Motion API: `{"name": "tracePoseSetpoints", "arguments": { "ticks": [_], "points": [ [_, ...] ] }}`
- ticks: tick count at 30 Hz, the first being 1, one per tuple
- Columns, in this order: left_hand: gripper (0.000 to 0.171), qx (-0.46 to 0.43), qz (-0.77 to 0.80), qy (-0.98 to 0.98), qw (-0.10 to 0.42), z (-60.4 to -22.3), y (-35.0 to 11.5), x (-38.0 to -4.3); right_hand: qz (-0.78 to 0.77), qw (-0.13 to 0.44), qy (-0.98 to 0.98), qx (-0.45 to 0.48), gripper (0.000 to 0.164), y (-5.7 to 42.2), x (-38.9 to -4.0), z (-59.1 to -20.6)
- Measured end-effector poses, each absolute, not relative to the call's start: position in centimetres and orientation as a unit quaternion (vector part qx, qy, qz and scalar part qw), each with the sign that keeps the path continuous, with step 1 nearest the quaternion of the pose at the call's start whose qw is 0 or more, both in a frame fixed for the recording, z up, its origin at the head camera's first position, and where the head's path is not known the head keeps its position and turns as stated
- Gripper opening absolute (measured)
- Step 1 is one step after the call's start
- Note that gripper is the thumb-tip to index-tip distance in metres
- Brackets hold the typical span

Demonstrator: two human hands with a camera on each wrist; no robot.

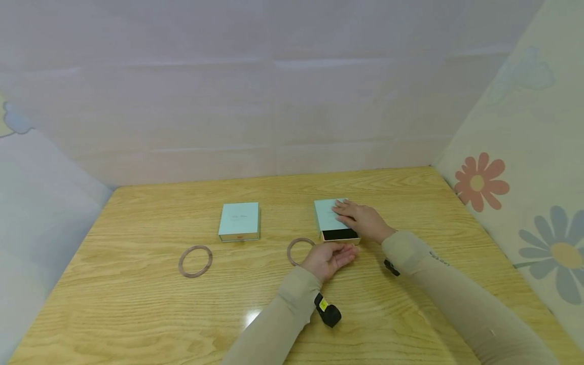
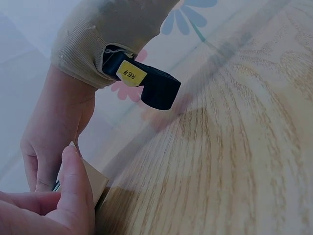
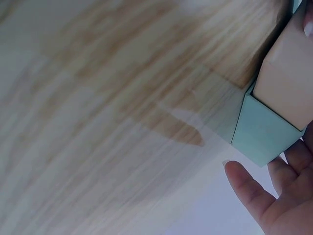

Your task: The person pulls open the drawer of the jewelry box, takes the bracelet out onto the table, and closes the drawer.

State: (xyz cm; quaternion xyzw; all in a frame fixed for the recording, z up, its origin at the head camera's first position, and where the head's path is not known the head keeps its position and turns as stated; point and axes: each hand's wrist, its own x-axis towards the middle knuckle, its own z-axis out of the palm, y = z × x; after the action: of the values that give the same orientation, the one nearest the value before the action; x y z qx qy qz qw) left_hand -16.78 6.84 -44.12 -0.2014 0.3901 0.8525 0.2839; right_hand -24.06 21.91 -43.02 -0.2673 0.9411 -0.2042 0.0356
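A light-blue drawer box [image 1: 326, 215] lies on the table toward the right, its inner tray [image 1: 339, 234] drawn partway out toward the front and showing a black inside. My right hand [image 1: 363, 221] rests on the box cover with the fingers laid out over it. In the right wrist view its thumb [image 3: 247, 188] extends beside the blue sleeve [image 3: 266, 129]. At the tray's pale front face [image 3: 288, 73] is my left hand [image 1: 327, 260], palm up and fingers extended. The left fingers [image 2: 73, 181] lie along that front in the left wrist view.
A second light-blue box [image 1: 239, 218], closed, lies left of the first. One brownish-pink ring-shaped bangle [image 1: 181, 263] lies in front of it; another bangle [image 1: 289, 251] is partly behind the left hand. Patterned wall sheets [image 1: 274, 116] border the wooden table [image 1: 150, 314].
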Motion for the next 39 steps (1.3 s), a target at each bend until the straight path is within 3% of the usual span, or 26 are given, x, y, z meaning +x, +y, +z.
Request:
{"name": "tracePoseSetpoints", "arguments": {
  "ticks": [39],
  "points": [
    [0.024,-0.227,0.869,0.34,0.277,-43.6,6.8,-18.1,-0.219,0.035,0.938,-0.266,0.039,21.9,-24.0,-42.9]
  ]
}}
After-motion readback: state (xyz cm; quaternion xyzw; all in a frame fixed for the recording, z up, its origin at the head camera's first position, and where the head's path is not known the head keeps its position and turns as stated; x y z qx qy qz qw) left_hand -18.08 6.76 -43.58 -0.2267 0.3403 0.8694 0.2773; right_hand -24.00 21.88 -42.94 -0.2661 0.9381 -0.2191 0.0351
